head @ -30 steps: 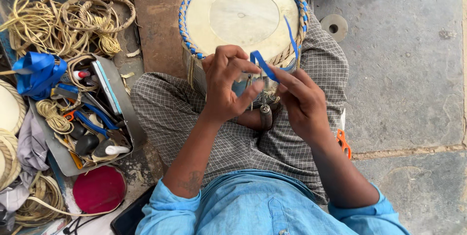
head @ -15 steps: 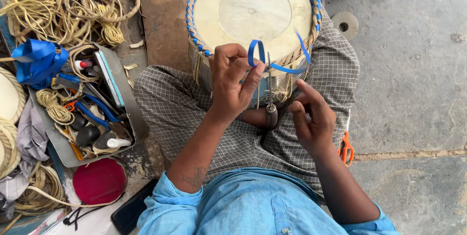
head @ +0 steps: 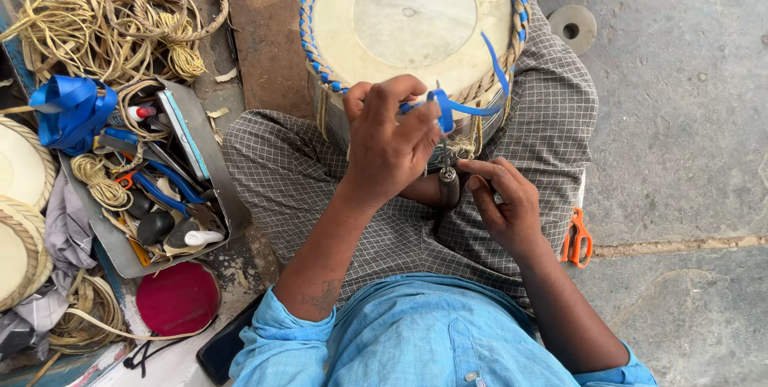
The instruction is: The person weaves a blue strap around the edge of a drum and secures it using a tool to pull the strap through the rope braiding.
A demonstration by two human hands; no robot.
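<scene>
A round drum with a pale skin head and a blue-and-tan braided rim rests between my knees. My left hand pinches a blue plastic strap that runs up to the drum's rim on the right side. My right hand sits lower on my lap and grips a thin metal awl by its dark handle, with the point up toward the strap. Checked grey cloth covers my legs.
A metal tray of pliers and small tools lies at my left, beside a blue strap bundle and coils of tan cord. Orange scissors lie on the stone floor at right. A red round lid sits lower left.
My left hand has pulled the blue strap leftward and lower across the rim. My right hand has dropped from the strap to the awl on my lap.
</scene>
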